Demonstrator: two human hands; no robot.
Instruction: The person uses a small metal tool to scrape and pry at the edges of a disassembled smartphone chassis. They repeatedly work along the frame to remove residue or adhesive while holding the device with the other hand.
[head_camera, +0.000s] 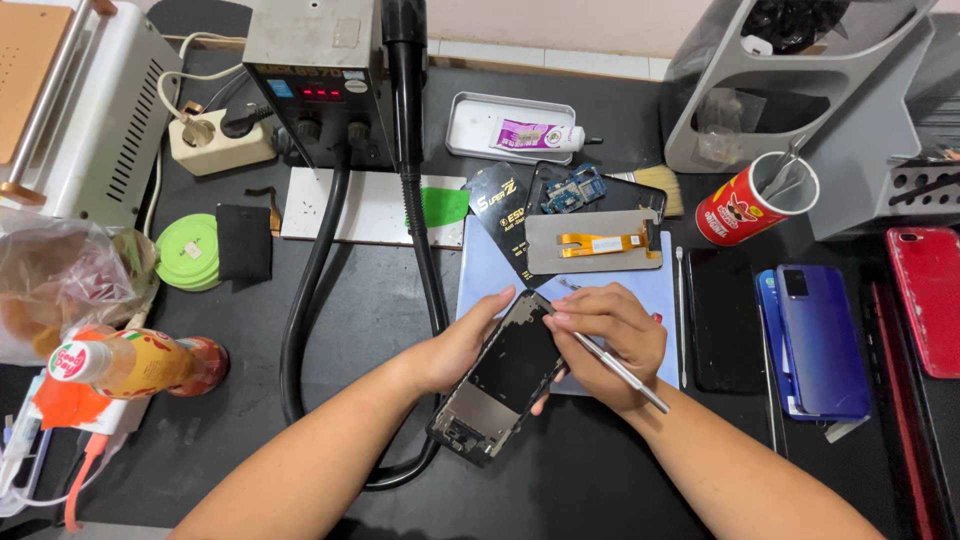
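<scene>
Fingers of the left hand clasp an opened phone at centre frame, tilted for access, while the right hand pinches tweezers against its edge above a black tabletop crowded with parts.

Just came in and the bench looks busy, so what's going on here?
A person is working on an opened phone frame over a black bench. The left hand holds the frame tilted, its inner side up. The right hand grips a thin metal tool and rests its fingertips on the frame's upper edge. Just behind lie a detached screen with an orange flex cable and a small blue circuit board. A blue phone and a red phone sit to the right.
</scene>
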